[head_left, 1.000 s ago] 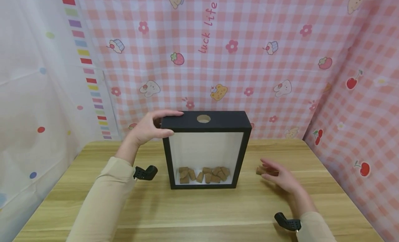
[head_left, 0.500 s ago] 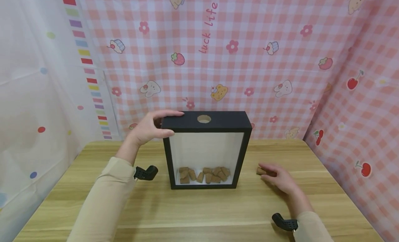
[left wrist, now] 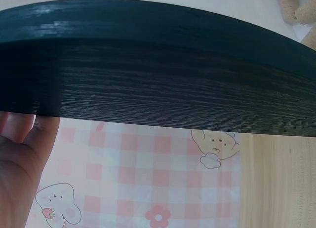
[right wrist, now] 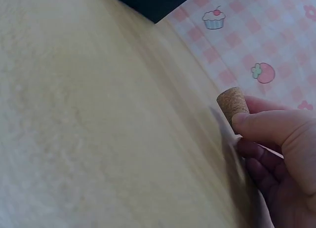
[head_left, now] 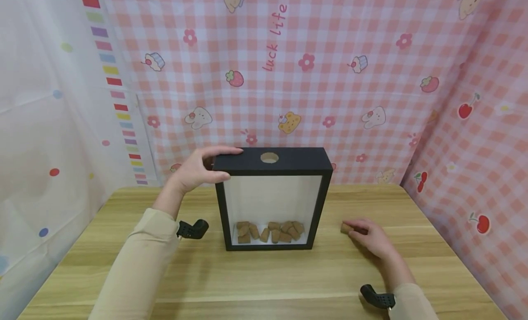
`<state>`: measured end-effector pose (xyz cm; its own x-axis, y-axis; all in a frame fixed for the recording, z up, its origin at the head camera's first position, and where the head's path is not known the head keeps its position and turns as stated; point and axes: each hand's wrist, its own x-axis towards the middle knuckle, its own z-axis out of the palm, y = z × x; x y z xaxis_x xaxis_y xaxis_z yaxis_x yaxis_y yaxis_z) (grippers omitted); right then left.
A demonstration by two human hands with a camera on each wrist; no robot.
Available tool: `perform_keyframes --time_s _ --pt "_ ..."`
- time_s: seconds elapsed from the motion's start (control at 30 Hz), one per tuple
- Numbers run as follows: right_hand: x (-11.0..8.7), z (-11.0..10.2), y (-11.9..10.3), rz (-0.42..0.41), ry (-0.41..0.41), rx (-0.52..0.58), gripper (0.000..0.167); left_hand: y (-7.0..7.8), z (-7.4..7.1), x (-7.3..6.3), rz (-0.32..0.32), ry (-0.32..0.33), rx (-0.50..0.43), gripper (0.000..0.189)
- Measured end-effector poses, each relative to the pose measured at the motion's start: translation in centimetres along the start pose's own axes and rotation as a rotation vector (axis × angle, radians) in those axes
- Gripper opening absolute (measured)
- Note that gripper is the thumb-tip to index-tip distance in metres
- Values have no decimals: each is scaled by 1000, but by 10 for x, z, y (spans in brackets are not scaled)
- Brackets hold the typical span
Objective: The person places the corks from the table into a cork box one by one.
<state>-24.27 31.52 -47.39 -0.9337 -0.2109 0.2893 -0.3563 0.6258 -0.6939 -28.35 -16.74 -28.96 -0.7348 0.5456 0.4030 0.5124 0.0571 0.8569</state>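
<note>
A black-framed box (head_left: 297,160) with a clear front stands upright mid-table, a round hole (head_left: 270,158) in its top. Several cork stoppers (head_left: 275,235) lie in a loose heap on its white floor. My left hand (head_left: 193,170) grips the box's top left corner, thumb on the front edge and fingers over the top; in the left wrist view the dark side panel (left wrist: 163,85) hides part of that hand. To the right of the box, my right hand (head_left: 373,238) pinches one cork stopper (right wrist: 232,105) between thumb and fingers, low over the tabletop.
The wooden table (head_left: 264,283) extends around the box on all sides. Behind it hangs a pink checked curtain (head_left: 338,91), with a white dotted cloth (head_left: 53,127) at the left. Black wrist mounts (head_left: 193,228) are worn on both forearms.
My right hand has come down around the cork stopper, its fingers closing from spread to a pinch. The left hand and the box have stayed where they were.
</note>
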Motion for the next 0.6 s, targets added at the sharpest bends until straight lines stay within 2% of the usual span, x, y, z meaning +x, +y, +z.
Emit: perform_keyframes --time_s 0.27,0.43,0.6 --pt "0 -14 -13 61 -22 105 31 -1 0 0 14 -8 4 51" --pt "8 -27 -30 -6 1 96 31 -1 0 0 17 -7 5 51" --pt "20 -43 -58 -105 62 79 31 -2 0 0 17 -2 9 51"
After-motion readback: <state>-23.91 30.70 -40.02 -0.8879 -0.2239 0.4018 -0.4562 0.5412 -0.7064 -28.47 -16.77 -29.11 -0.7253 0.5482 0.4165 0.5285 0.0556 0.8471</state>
